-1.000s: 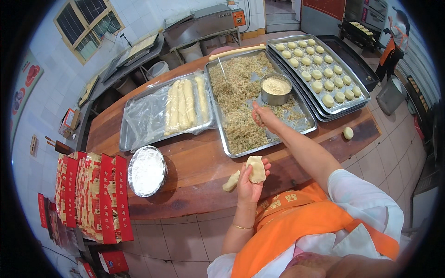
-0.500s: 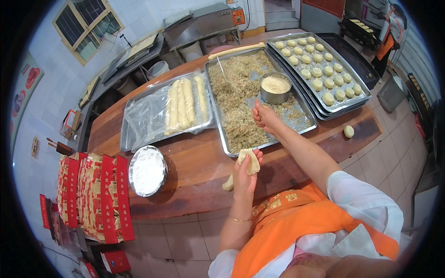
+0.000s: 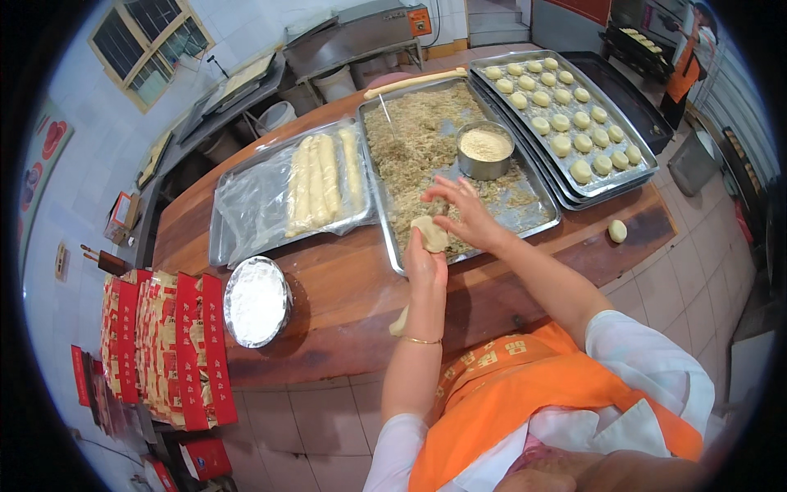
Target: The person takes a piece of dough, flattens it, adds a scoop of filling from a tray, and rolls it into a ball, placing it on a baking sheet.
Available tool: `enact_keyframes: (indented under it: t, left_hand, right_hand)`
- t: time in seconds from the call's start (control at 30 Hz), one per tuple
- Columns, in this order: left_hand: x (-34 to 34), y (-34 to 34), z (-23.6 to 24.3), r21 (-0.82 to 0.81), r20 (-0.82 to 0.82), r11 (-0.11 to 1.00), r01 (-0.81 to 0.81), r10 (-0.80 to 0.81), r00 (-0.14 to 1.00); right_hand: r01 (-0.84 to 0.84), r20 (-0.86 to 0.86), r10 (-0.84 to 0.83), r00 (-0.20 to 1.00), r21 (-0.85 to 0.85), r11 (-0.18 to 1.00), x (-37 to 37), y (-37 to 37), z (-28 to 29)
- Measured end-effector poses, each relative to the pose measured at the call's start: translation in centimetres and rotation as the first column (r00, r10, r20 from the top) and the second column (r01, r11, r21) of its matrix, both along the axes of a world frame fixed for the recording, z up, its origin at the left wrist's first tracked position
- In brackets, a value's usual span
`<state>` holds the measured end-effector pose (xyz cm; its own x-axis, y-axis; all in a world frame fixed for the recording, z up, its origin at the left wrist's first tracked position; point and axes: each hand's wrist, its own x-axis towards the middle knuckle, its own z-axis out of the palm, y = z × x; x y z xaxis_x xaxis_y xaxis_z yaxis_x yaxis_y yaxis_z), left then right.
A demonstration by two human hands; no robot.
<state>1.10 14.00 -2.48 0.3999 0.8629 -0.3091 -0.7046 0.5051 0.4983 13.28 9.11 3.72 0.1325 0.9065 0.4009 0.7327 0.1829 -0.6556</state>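
My left hand [image 3: 425,264] is closed around a flattened piece of dough [image 3: 429,234], holding it up at the near edge of the filling tray [image 3: 537,223]. Just above the dough, my right hand [image 3: 469,216] curls its fingers and thumb around a small clump of crumbly filling [image 3: 440,206]. Loose brown filling [image 3: 414,131] covers much of the tray. A round metal bowl of pale crumbs [image 3: 484,146] stands in it, beyond my right hand. Partly hidden by my left forearm, another piece of dough [image 3: 399,322] lies on the wooden table [image 3: 344,312].
At left, a plastic-covered tray [image 3: 223,246] holds long dough rolls [image 3: 316,184], with a bowl of white flour [image 3: 257,302] nearer. Round dough pieces [image 3: 561,123] fill stacked trays at right; one dough ball [image 3: 617,230] sits near the table's edge. A person [image 3: 690,61] stands far right.
My right hand has come left and nearer, from over the filling to the dough in my left hand. My left hand has risen slightly and moved a little forward with the dough.
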Motion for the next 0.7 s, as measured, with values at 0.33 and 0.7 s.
enact_keyframes:
  t: [0.33, 0.7]
  left_hand:
    - [0.5, 0.0, -0.7, 0.238, 0.020, 0.964, 0.116, -0.124, 0.992]
    - [-0.2, -2.3, 5.8, 0.365, -0.098, 0.924, 0.111, -0.080, 0.992]
  right_hand:
    - [-0.122, -0.192, 0.112, 0.975, -0.038, 0.992, 0.2, -1.5, 0.3]
    - [0.020, -0.105, 0.004, 0.994, 0.221, 0.975, -0.6, -1.6, 0.1]
